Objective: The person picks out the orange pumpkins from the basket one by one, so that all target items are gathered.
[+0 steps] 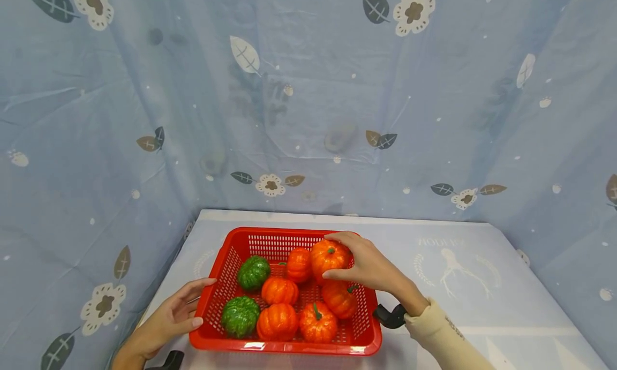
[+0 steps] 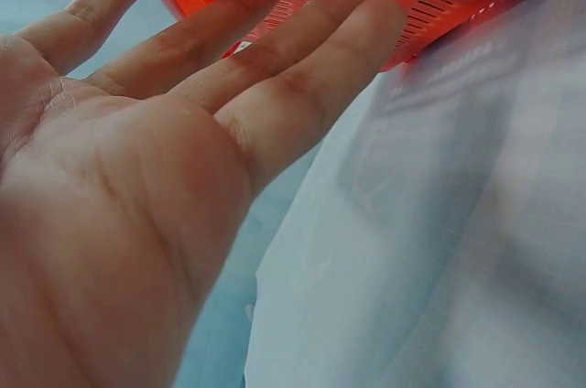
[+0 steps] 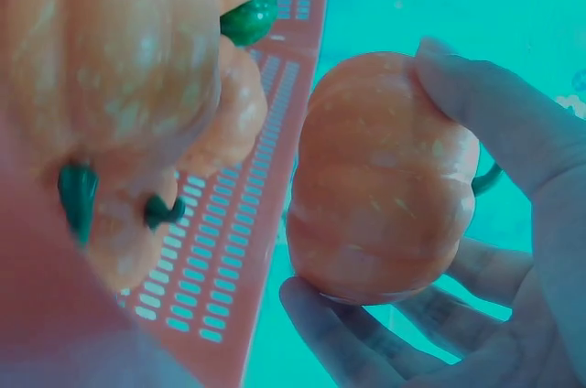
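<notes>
A red plastic basket (image 1: pixel 284 346) with slotted walls holds several small orange pumpkins (image 1: pixel 277 322) and two green ones, a rear green pumpkin (image 1: pixel 253 272) and a front green pumpkin (image 1: pixel 240 316). My right hand (image 1: pixel 363 260) grips an orange pumpkin (image 1: pixel 330 258) by its sides, over the basket's back right part. In the right wrist view thumb and fingers curve around this pumpkin (image 3: pixel 380 177), its green stem towards the palm. My left hand (image 1: pixel 175 314) is at the basket's left side. Its extended fingers (image 2: pixel 302 86) reach against the slotted wall in the left wrist view, the palm free.
The basket stands on a table (image 1: pixel 463 284) with a pale printed cover. Blue patterned cloth (image 1: pixel 308 102) hangs behind the table and along both sides. Black wrist mounts (image 1: pixel 390 316) show by both wrists.
</notes>
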`<move>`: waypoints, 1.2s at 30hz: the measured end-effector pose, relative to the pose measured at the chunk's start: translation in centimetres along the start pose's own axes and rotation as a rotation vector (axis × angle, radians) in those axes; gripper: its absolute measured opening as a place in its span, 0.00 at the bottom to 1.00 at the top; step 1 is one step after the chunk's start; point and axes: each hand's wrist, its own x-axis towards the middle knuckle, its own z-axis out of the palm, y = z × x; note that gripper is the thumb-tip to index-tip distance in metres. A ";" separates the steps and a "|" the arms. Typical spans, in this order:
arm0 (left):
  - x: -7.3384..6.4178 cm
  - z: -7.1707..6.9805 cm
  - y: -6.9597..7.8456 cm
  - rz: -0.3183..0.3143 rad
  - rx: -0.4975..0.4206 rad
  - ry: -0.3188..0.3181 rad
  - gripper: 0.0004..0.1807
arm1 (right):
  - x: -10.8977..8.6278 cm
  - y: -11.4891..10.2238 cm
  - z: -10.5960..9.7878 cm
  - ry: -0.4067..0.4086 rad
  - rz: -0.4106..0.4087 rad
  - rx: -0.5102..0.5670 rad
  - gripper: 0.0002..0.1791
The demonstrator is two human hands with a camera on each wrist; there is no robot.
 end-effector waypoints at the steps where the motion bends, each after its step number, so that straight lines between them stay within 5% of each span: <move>1: 0.0 0.0 0.0 0.005 -0.001 -0.005 0.37 | -0.1 0.2 -0.1 0.005 -0.002 -0.003 0.42; 13: 0.0 0.1 0.1 0.037 0.006 -0.021 0.37 | -1.4 3.0 -2.2 0.090 0.032 -0.007 0.43; 36: -0.1 0.0 0.1 0.027 -0.001 -0.012 0.37 | -4.6 9.9 -5.1 0.228 0.250 -0.060 0.43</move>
